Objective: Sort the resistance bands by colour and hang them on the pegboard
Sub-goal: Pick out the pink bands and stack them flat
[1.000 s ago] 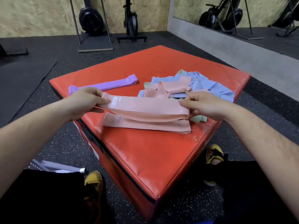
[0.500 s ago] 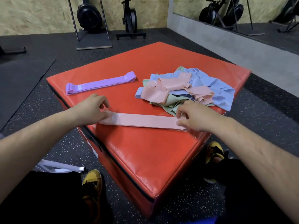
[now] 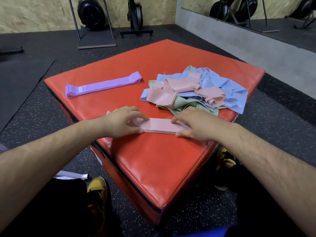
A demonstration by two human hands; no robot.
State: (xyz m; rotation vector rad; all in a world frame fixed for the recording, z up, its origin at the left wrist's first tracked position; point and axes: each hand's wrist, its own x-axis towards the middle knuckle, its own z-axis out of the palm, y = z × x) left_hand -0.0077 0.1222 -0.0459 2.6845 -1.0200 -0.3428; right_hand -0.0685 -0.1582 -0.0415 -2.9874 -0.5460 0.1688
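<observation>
A flat stack of pink bands (image 3: 159,125) lies on the red padded box (image 3: 153,168) near its front corner. My left hand (image 3: 122,121) rests palm down on the stack's left end, fingers spread. My right hand (image 3: 195,124) presses on its right end the same way. A neat stack of purple bands (image 3: 102,84) lies at the box's back left. At the right sits a tangled pile of bands (image 3: 196,91) in pink, blue and green. No pegboard is in view.
The box stands on dark speckled gym floor. My yellow-and-black shoes (image 3: 97,187) flank its front corner. A white strip (image 3: 73,175) lies on the floor by my left leg. Exercise machines (image 3: 92,14) and a mirror stand along the back wall.
I lowered a pink band onto the one lying on the box, then slid both hands inward along the stack, flattening it.
</observation>
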